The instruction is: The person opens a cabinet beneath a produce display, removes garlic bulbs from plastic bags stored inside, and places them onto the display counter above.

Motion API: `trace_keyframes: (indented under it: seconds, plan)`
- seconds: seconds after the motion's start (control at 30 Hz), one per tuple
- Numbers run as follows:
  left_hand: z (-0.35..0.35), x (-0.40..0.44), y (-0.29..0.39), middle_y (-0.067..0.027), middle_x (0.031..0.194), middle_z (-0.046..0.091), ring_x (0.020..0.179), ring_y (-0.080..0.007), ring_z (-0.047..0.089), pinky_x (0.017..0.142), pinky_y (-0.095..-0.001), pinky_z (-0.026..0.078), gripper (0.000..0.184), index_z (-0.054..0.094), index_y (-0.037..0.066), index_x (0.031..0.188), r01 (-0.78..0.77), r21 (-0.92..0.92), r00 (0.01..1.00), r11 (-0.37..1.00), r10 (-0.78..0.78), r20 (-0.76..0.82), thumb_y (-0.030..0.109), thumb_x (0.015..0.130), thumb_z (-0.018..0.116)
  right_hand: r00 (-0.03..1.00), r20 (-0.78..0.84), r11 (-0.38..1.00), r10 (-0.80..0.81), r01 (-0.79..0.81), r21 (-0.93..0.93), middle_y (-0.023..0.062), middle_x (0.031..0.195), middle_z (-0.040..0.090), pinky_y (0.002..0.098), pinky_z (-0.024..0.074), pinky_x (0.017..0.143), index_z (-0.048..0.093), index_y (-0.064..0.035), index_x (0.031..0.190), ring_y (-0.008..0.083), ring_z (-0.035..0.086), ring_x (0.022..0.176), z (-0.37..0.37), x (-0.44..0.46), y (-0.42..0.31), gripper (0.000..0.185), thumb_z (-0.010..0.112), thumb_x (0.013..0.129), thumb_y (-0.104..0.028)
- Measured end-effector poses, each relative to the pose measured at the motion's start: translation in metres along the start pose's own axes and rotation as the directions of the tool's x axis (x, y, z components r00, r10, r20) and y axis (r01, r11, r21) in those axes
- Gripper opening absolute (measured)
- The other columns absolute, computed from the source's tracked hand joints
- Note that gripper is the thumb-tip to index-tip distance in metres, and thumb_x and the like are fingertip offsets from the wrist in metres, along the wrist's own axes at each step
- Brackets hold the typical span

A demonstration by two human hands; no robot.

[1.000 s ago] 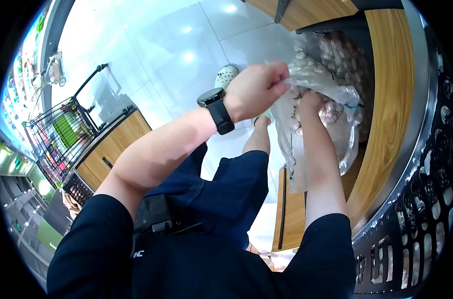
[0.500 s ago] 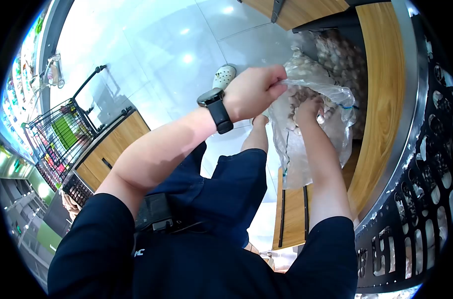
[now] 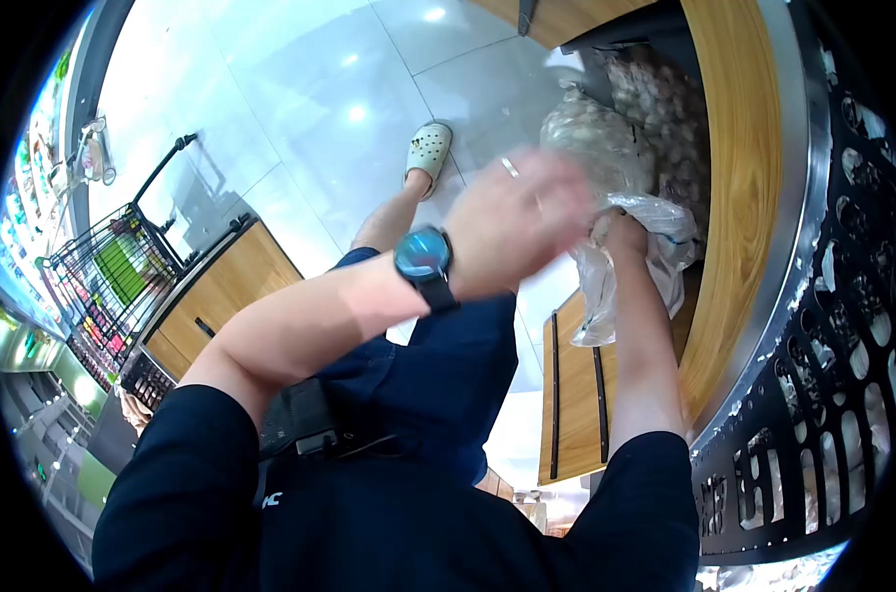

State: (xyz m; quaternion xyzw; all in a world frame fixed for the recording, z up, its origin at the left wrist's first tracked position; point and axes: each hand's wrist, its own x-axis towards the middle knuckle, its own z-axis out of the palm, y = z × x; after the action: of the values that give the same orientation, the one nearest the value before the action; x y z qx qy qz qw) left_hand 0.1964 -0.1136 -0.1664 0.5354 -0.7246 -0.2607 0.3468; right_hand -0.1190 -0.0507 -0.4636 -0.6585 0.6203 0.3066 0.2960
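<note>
My left hand (image 3: 527, 222), above a wrist with a black watch (image 3: 425, 255), is smeared by motion. It hovers just left of a clear plastic bag (image 3: 655, 212), and its fingers are too blurred to read. Down in the mouth of that bag is my right hand (image 3: 625, 237), its fingers hidden by plastic and by the hand itself. Behind the bag stands another filled plastic bag (image 3: 601, 138). Beside it lies a net sack (image 3: 660, 109) of pale bulbs that look like garlic.
A wooden cabinet edge (image 3: 734, 197) and a black slotted crate (image 3: 813, 444) run along the right. An open wooden drawer or door (image 3: 576, 395) sits below the bag. At left is a wire shopping cart (image 3: 112, 266). My foot in a pale clog (image 3: 429, 146) is on the tiled floor (image 3: 290, 89).
My left hand has let go of the bag's rim and swung down. The bag's mouth has sagged around my right hand. My foot has shifted left, and the view has moved slightly.
</note>
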Motion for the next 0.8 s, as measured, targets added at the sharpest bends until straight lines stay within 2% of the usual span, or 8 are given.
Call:
trace_keyframes:
  seconds: [0.13, 0.2, 0.3, 0.33, 0.4, 0.5, 0.67, 0.8]
  plan:
    - [0.036, -0.03, 0.059, -0.0062, 0.093, 0.058, 0.086, -0.0211, 0.062, 0.072, -0.0336, 0.052, 0.005, 0.057, 0.009, 0.083, -0.227, -0.447, 0.838, 0.865, 0.407, 0.363, 0.01, 0.079, 0.06, 0.997, -0.07, 0.942, 0.029, -0.004, 0.337, 0.0178, 0.105, 0.066, 0.0406, 0.0514, 0.085, 0.06, -0.005, 0.117, 0.0321, 0.063, 0.099, -0.049, -0.035, -0.008, 0.052, 0.071, 0.076, -0.034]
    - [0.077, -0.034, 0.072, -0.0121, 0.104, 0.058, 0.096, -0.0286, 0.06, 0.08, -0.0386, 0.052, 0.018, 0.058, 0.004, 0.099, 0.245, -0.345, 0.632, 0.906, 0.121, 0.766, 0.009, 0.082, 0.057, 0.971, 0.102, 0.774, 0.215, -0.234, 0.588, 0.0146, 0.103, 0.065, 0.0391, 0.0526, 0.081, 0.06, -0.0046, 0.117, 0.0283, 0.063, 0.097, -0.088, -0.06, -0.017, 0.051, 0.071, 0.078, -0.035]
    - [0.177, -0.068, 0.04, -0.0208, 0.107, 0.058, 0.106, -0.0379, 0.056, 0.089, -0.0418, 0.046, 0.03, 0.057, 0.003, 0.107, 0.693, -0.287, 0.717, 0.662, -0.592, 0.367, 0.026, 0.088, 0.059, 0.882, 0.342, 0.157, 0.324, -0.406, 0.9, 0.0071, 0.103, 0.061, 0.0338, 0.0556, 0.07, 0.059, -0.0034, 0.116, 0.0197, 0.06, 0.091, -0.097, -0.104, -0.017, 0.047, 0.067, 0.084, -0.036]
    - [0.19, -0.06, 0.014, -0.0206, 0.108, 0.06, 0.105, -0.0383, 0.056, 0.088, -0.0426, 0.045, 0.033, 0.059, 0.003, 0.111, 0.937, -0.107, 0.316, 0.332, -0.678, 0.664, 0.026, 0.088, 0.06, 0.908, 0.286, 0.135, 0.305, -0.339, 0.931, 0.0071, 0.107, 0.06, 0.0327, 0.0557, 0.071, 0.059, -0.003, 0.118, 0.0198, 0.061, 0.093, -0.112, -0.121, -0.028, 0.045, 0.067, 0.084, -0.033]
    - [0.204, -0.065, -0.017, -0.0192, 0.111, 0.06, 0.106, -0.0368, 0.056, 0.088, -0.0432, 0.046, 0.033, 0.058, 0.004, 0.113, 0.991, -0.074, -0.001, -0.11, -0.561, 0.828, 0.026, 0.088, 0.059, 0.935, 0.199, -0.044, 0.295, -0.195, 0.98, 0.0067, 0.112, 0.06, 0.0356, 0.0547, 0.08, 0.056, -0.003, 0.123, 0.0184, 0.06, 0.097, -0.097, -0.139, -0.031, 0.047, 0.069, 0.084, -0.025]
    - [0.199, -0.081, -0.035, -0.0169, 0.115, 0.06, 0.107, -0.0345, 0.057, 0.088, -0.044, 0.046, 0.034, 0.058, 0.005, 0.116, 0.771, -0.29, 0.068, -0.567, -0.379, 0.923, 0.026, 0.089, 0.058, 0.982, 0.002, 0.412, 0.19, -0.082, 0.908, 0.0086, 0.117, 0.059, 0.0297, 0.0456, 0.092, 0.052, 0.0012, 0.128, 0.0182, 0.059, 0.103, -0.083, -0.152, -0.045, 0.056, 0.072, 0.081, -0.021]
    - [0.182, -0.102, -0.053, -0.0132, 0.121, 0.059, 0.108, -0.0308, 0.057, 0.088, -0.0453, 0.046, 0.036, 0.057, 0.007, 0.121, 0.501, -0.335, 0.294, -0.798, -0.207, 0.933, 0.027, 0.091, 0.057, 0.951, 0.035, -0.034, 0.307, -0.026, 0.999, 0.0099, 0.11, 0.063, 0.0312, 0.0444, 0.089, 0.057, 0.0004, 0.12, 0.0181, 0.058, 0.098, -0.092, -0.159, -0.054, 0.041, 0.058, 0.09, -0.027]
    - [0.181, -0.119, -0.068, -0.0103, 0.126, 0.059, 0.11, -0.0279, 0.058, 0.089, -0.0464, 0.047, 0.038, 0.057, 0.009, 0.125, 0.401, -0.327, 0.439, -0.856, -0.134, 0.888, 0.028, 0.093, 0.055, 0.956, 0.104, 0.366, 0.276, -0.205, 0.908, 0.0114, 0.118, 0.06, 0.0318, 0.042, 0.094, 0.058, -0.001, 0.121, 0.021, 0.057, 0.105, -0.092, -0.122, -0.038, 0.042, 0.054, 0.091, -0.03]
